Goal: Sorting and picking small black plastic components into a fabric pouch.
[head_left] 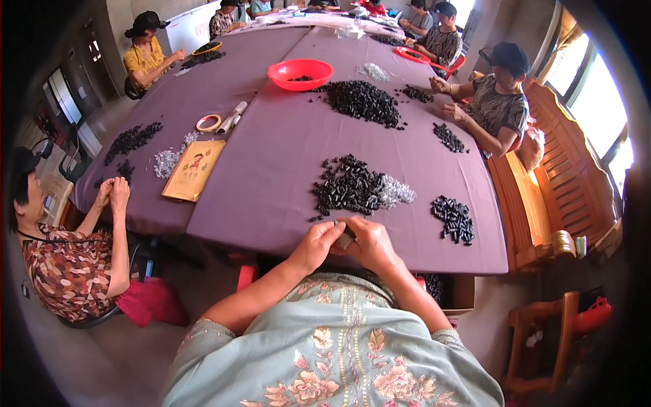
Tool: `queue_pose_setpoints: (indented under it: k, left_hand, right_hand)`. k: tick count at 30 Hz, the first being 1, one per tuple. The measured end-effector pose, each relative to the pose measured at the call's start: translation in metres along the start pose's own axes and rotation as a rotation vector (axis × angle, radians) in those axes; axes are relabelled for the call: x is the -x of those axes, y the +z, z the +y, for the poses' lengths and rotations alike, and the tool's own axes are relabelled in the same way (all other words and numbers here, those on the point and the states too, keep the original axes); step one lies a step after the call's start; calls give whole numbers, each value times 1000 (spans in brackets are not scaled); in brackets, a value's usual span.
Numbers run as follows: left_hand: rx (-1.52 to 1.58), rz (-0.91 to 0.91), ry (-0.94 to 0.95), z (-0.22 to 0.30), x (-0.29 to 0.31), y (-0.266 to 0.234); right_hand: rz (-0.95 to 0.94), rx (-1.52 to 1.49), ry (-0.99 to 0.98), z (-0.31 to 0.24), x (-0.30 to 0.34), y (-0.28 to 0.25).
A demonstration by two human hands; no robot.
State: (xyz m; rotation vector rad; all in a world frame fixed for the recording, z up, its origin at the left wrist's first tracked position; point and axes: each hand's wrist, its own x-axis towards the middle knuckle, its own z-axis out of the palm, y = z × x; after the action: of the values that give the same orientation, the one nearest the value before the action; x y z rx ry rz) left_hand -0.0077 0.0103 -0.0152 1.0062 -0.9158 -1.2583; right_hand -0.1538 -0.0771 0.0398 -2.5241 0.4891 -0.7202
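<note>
At the near edge of the table my left hand (316,247) and my right hand (371,245) meet, fingers closed in a pinch. A small black piece shows dimly between the fingertips; its exact shape is mostly hidden. Just beyond my hands lies a heap of small black cylindrical parts (347,186). Touching its right side is a pile of small clear or whitish pieces (395,192). Farther right, near the table's edge, sits a separate smaller pile of black parts (454,220).
A purple cloth covers the table (264,176). Farther off are a big black heap (363,103), a red basin (300,74), a booklet (194,171) and a tape roll (208,123). Several people sit around, with a wooden bench (563,176) at right.
</note>
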Motion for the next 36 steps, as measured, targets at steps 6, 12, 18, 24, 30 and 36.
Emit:
queue_pose_setpoints:
  k: [6,12,18,24,30,36]
  left_hand:
    - [-279,232,165,29,-11,-21]
    - [-1163,265,426,32,-26,-29]
    - [-1286,232,509,26,-24,-36]
    - [-853,251,297,35,-9,-41]
    - [-1112,308,448,27,-12,-54]
    - [-1011,338,398,27,-8,-53]
  right_hand:
    - [278,293,277,48,-5,-63]
    - [159,436,681,106,35,-122]
    - [160,468,810,119,47,-123]
    - [295,428,563,109,35,-106]
    - [71,-37,335,59,0,-53]
    - [10,169,296,48,-1,-33]
